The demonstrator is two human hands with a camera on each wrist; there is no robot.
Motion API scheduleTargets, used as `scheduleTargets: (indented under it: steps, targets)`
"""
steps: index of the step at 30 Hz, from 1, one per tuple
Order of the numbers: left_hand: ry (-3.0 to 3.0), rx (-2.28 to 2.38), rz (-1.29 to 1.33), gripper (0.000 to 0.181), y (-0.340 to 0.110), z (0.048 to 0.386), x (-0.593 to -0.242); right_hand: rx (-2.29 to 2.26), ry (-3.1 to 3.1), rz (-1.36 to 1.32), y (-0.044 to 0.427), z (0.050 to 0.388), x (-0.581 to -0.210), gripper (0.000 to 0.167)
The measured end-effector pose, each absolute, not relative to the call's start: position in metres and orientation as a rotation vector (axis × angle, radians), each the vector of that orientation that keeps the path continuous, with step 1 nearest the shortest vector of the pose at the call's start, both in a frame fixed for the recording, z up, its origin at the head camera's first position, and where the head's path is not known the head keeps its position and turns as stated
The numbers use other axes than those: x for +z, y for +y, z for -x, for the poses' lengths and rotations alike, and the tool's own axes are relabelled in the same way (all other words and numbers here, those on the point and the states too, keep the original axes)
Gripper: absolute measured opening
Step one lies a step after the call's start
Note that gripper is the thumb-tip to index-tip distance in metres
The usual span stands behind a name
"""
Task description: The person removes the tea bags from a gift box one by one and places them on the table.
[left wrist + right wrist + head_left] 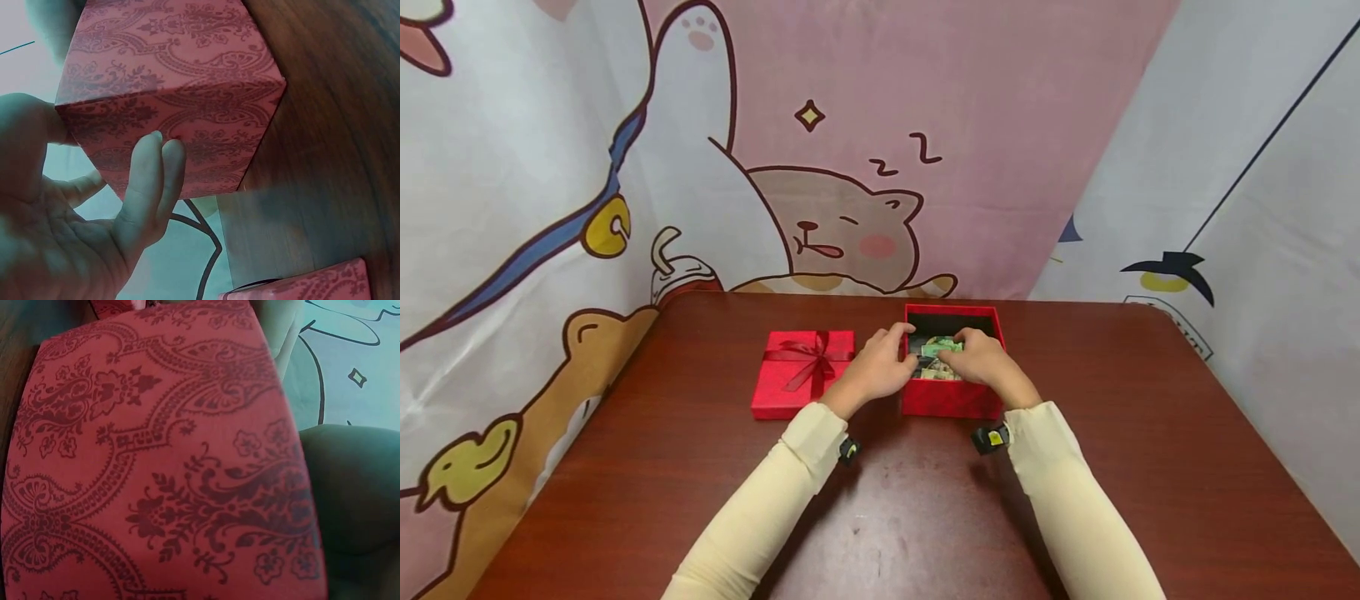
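Note:
An uncovered red gift box with a dark inside stands toward the back of the table. My left hand holds its left wall: in the left wrist view two fingers lie along the patterned outer side, with the thumb by the rim. Over the right rim reaches my right hand, its fingertips down in the box at a green patterned piece, which they seem to pinch. A yellowish patterned piece lies below it in the box. In the right wrist view the box wall hides the right fingertips.
Left of the box lies its red lid, tied with a dark red ribbon bow. The brown wooden table reaches back to a cartoon-printed cloth. Both wrists carry small black cameras below the cream sleeves.

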State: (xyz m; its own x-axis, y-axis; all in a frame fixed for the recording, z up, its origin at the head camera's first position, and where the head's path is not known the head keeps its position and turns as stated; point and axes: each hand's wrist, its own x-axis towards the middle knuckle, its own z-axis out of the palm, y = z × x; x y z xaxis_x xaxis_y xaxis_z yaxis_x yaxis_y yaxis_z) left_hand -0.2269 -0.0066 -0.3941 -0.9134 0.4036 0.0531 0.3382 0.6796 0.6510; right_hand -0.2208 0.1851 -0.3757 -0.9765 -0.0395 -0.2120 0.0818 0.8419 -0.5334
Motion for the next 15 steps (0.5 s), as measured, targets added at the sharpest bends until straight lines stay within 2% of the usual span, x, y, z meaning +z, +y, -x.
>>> scheduleTargets:
  steps: [15]
  targets:
    - [2.782,1.056,-0.626,0.050,-0.0074,0.2278,-0.3964,-0.828,2.820,-0.001,0.1875,0.2221,-0.3762,0.061]
